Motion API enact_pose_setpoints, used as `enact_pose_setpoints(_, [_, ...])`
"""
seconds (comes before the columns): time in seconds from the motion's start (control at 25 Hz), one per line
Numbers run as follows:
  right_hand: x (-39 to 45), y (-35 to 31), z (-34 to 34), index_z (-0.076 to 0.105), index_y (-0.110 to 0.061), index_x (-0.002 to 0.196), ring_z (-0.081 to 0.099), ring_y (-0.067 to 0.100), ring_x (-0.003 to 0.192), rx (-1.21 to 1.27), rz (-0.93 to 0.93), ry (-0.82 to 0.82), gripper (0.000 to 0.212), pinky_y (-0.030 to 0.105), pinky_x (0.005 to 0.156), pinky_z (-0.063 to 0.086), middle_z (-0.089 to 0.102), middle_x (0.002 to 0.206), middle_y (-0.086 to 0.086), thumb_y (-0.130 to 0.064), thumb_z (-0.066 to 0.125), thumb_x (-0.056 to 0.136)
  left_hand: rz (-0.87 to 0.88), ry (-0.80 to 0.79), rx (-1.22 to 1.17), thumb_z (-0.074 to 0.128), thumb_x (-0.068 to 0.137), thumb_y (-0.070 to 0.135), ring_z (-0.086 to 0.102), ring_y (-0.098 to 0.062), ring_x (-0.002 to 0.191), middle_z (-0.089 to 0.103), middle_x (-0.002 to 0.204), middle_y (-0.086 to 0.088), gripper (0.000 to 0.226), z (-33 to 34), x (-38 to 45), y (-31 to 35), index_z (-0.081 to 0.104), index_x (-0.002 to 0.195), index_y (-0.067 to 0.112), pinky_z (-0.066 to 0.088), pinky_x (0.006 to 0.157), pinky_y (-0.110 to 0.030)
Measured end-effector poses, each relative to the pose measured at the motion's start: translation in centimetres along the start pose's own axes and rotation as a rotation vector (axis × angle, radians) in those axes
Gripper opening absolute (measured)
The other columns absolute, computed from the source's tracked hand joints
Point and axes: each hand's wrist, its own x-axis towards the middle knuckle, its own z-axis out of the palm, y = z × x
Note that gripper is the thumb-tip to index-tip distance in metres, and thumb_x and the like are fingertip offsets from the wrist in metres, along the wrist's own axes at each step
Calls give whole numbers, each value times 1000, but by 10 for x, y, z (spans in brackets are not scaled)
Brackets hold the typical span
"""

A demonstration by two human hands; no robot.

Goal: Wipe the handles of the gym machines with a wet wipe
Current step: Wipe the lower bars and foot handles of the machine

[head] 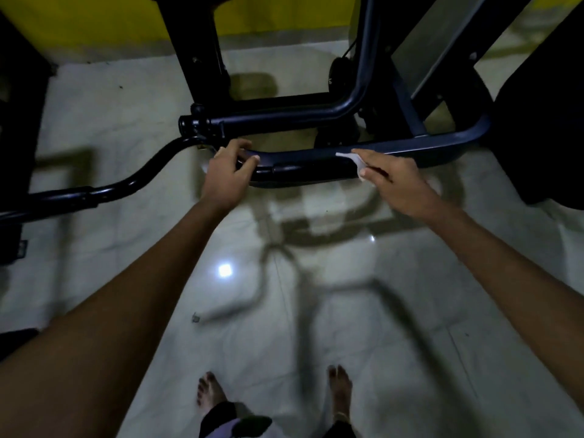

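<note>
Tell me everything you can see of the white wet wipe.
The wet wipe is a small white scrap, thin and crumpled, mostly hidden under the right hand. That hand's fingers press it against the dark blue machine bar. A corner pokes out to the left on the bar and another bit shows by the thumb. Wetness cannot be judged here.
</note>
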Motion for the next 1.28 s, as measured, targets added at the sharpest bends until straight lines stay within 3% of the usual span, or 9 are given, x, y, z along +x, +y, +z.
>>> enact_pose_setpoints(0.12, [-3, 1, 23, 65, -10, 97, 48, 7, 64, 613, 253, 119, 21, 33, 78, 42, 55, 63, -9, -11, 44, 96, -80, 10, 89, 44, 94, 24, 53, -28, 107, 57, 117, -17, 40, 7, 0, 6, 47, 130, 9, 40, 90, -33])
enact_pose_setpoints(0.24, [-1, -11, 37, 62, 6, 92, 59, 37, 86, 1512, 642, 133, 34, 50, 96, 42, 69, 80, 16, -9, 33, 99, -115, 46, 54, 40, 97, 11, 49, -25, 115, 53, 124, -14, 36, 10, -2, 10, 47, 132, 5, 36, 91, -26])
enact_pose_setpoints(0.32, [-4, -10, 41, 69, -9, 67, 63, 31, 79, 1817, 736, 94, 48, 44, 92, 48, 66, 70, 13, -17, 33, 99, -138, 63, 19, 38, 95, 5, 47, -19, 114, 51, 125, -10, 37, 12, -3, 16, 49, 130, 4, 34, 89, -19])
enact_pose_setpoints(0.6, [-7, -57, 80, 63, -6, 44, 59, 30, 105, 1857, 892, 0, 64, 34, 108, 31, 66, 59, 13, -13, 30, 98, -143, 89, -29, 33, 95, 3, 42, -10, 111, 49, 130, -14, 37, 14, -6, 15, 49, 127, 5, 33, 82, -3])
enact_pose_setpoints(0.72, [-11, -43, 63, 60, -2, 46, 67, 21, 52, 2167, 778, 71, 64, 38, 106, 33, 61, 48, 10, -14, 28, 100, -151, 73, -52, 32, 95, 4, 42, -12, 111, 48, 129, -14, 36, 13, -7, 16, 49, 126, 6, 36, 86, -11])
enact_pose_setpoints(0.8, [-13, -22, 41, 61, 0, 64, 63, 18, 44, 2293, 600, 122, 52, 36, 77, 51, 64, 53, 10, -14, 27, 101, -142, 81, -70, 32, 95, 4, 43, -13, 111, 48, 128, -14, 36, 13, -8, 16, 49, 126, 5, 37, 91, -19])
enact_pose_setpoints(0.88, [-4, -7, 19, 66, -3, 73, 63, 9, 54, 1823, 435, 37, 47, 27, 54, 52, 69, 73, 9, -9, 28, 99, -137, 95, -84, 32, 95, 3, 43, -12, 111, 48, 125, -10, 36, 14, -8, 17, 49, 126, 5, 37, 90, -16])
enact_pose_setpoints(1.08, [41, -19, -14, 67, 4, 101, 50, 6, 58, 134, 43, -286, 26, 17, 53, 36, 57, 73, 10, -10, 47, 95, -135, 123, -78, 33, 96, 3, 42, -8, 107, 45, 117, 0, 35, 16, -9, 19, 49, 126, 6, 33, 77, 1])
enact_pose_setpoints(1.28, [59, -73, 22, 62, 0, 95, 56, 34, 97, -292, -64, -425, 30, 28, 75, 37, 60, 99, 19, -19, 39, 96, -141, 112, -92, 33, 96, 5, 42, -11, 107, 44, 117, -3, 34, 17, -10, 19, 50, 125, 8, 36, 82, -9])
